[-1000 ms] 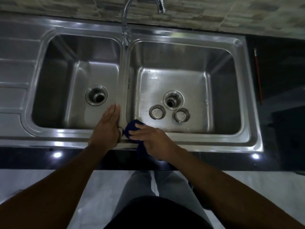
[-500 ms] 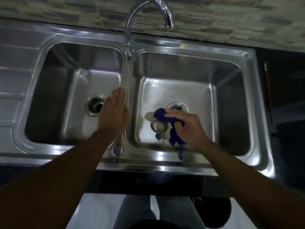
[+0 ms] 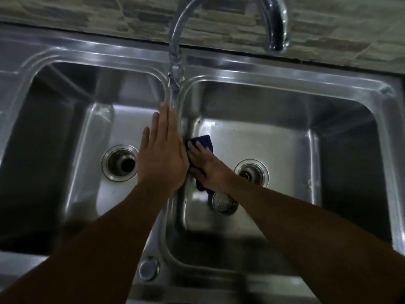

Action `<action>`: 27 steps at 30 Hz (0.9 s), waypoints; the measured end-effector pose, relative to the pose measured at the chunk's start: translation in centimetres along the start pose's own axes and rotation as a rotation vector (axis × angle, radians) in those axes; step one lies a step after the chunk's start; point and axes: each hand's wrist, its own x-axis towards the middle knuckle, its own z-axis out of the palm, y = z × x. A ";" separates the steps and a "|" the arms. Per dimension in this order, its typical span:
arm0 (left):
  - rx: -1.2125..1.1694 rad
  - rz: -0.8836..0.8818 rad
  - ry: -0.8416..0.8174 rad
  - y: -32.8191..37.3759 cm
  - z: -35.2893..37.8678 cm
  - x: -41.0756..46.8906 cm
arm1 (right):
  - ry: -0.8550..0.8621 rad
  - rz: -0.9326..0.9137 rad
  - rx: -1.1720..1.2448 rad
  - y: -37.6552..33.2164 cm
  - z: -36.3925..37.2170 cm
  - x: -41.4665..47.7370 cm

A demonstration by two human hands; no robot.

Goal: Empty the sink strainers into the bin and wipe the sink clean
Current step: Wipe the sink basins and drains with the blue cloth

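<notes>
Since half a second ago the right hand (image 3: pixel 203 164) has carried the blue cloth (image 3: pixel 206 140) off the strainers to the left side of the right basin (image 3: pixel 274 141), and the left hand (image 3: pixel 163 154) has slid farther along the divider (image 3: pixel 169 233). Spread right fingers press the cloth to the steel just beside the left hand, which rests flat with straight fingers. One strainer (image 3: pixel 223 201) lies on the basin floor just beside the right wrist, near the drain (image 3: pixel 252 172).
</notes>
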 end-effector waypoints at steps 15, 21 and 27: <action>0.153 0.007 0.013 1.2 -0.2 0.7 | 0.159 0.256 -0.191 11.7 -1.1 -1.6; 0.093 0.123 0.048 1.2 0.0 0.5 | 0.217 0.772 -0.141 20.1 -2.0 -13.1; 0.050 0.146 0.072 0.9 0.1 0.5 | 0.351 1.027 0.111 12.4 -1.4 -4.0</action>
